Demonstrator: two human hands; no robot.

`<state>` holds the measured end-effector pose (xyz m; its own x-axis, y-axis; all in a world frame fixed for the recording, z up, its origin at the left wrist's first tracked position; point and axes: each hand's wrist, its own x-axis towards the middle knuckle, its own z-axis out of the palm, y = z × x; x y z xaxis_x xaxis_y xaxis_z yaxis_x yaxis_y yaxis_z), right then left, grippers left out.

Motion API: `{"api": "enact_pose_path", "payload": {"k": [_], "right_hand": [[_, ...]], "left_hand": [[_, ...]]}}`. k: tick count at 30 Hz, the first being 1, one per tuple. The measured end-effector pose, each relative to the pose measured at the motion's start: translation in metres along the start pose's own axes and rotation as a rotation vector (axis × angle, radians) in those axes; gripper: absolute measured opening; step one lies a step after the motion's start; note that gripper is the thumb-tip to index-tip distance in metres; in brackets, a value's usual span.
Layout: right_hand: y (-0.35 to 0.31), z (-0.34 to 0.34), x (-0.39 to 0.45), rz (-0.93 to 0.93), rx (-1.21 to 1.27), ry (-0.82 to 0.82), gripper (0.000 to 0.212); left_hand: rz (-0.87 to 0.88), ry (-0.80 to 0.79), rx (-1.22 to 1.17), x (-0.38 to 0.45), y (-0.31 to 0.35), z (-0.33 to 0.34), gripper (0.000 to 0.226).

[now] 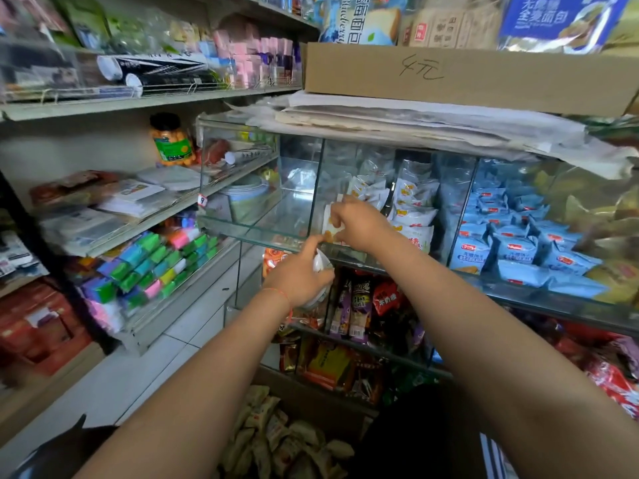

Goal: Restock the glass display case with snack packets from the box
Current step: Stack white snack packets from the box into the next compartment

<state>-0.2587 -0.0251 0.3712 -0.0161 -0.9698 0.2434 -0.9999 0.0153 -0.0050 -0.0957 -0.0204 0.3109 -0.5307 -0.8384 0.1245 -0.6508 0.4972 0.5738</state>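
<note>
The glass display case [242, 226] stands ahead, split by glass walls into compartments. My right hand [356, 223] reaches into the second compartment and grips a white snack packet with an orange picture [328, 224], beside a stack of like packets [413, 205]. My left hand [299, 271] is lower, just in front of the case's front edge, and holds another white packet [321, 262]. At the bottom, below my arms, the open box [294, 385] holds several pale packets [276, 440].
Blue packets [518, 243] fill the compartment to the right, yellow ones [608, 219] beyond. The leftmost compartment has bare glass. A cardboard box [449, 74] sits on papers on top of the case. Lower shelves hold dark snack bags [359, 305]. Left shelves carry coloured sponges [152, 267].
</note>
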Motion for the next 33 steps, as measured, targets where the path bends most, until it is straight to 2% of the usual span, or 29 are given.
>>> {"api": "enact_pose_path", "payload": {"k": [2, 6, 13, 16, 19, 21, 23, 26, 28, 30, 33], "right_hand": [[0.002, 0.002, 0.001, 0.008, 0.053, -0.031, 0.019], [0.004, 0.002, -0.004, 0.083, 0.083, 0.081, 0.028], [0.008, 0.000, -0.002, 0.117, 0.140, 0.005, 0.018], [0.008, -0.012, -0.009, 0.117, 0.234, 0.108, 0.017], [0.003, -0.028, -0.018, 0.148, 0.491, 0.240, 0.016], [-0.001, -0.041, -0.027, 0.186, 0.754, 0.215, 0.017], [-0.007, -0.051, -0.037, 0.202, 0.937, 0.139, 0.020], [-0.010, -0.058, -0.050, 0.228, 0.968, 0.152, 0.018], [-0.009, -0.061, -0.055, 0.229, 0.967, 0.153, 0.016], [-0.007, -0.064, -0.062, 0.170, 0.936, 0.067, 0.025], [-0.005, -0.063, -0.068, 0.142, 0.853, -0.010, 0.059]], "left_hand": [[0.004, -0.007, -0.016, -0.001, 0.000, 0.000, 0.057], [0.012, -0.012, -0.032, -0.001, 0.001, 0.000, 0.056], [0.026, -0.054, -0.105, 0.002, -0.001, -0.003, 0.055], [0.005, -0.135, -0.411, 0.004, -0.001, -0.013, 0.047], [-0.102, -0.136, -0.757, 0.002, -0.005, -0.021, 0.044], [-0.205, -0.125, -0.962, -0.001, -0.006, -0.023, 0.054], [-0.207, -0.122, -1.194, -0.005, -0.001, -0.024, 0.047], [-0.149, -0.060, -1.401, -0.005, 0.013, -0.026, 0.044], [-0.135, 0.032, -1.406, -0.001, 0.024, -0.028, 0.051], [-0.114, 0.062, -1.350, -0.001, 0.040, -0.030, 0.046], [-0.037, 0.006, -1.333, 0.000, 0.065, -0.031, 0.046]]}}
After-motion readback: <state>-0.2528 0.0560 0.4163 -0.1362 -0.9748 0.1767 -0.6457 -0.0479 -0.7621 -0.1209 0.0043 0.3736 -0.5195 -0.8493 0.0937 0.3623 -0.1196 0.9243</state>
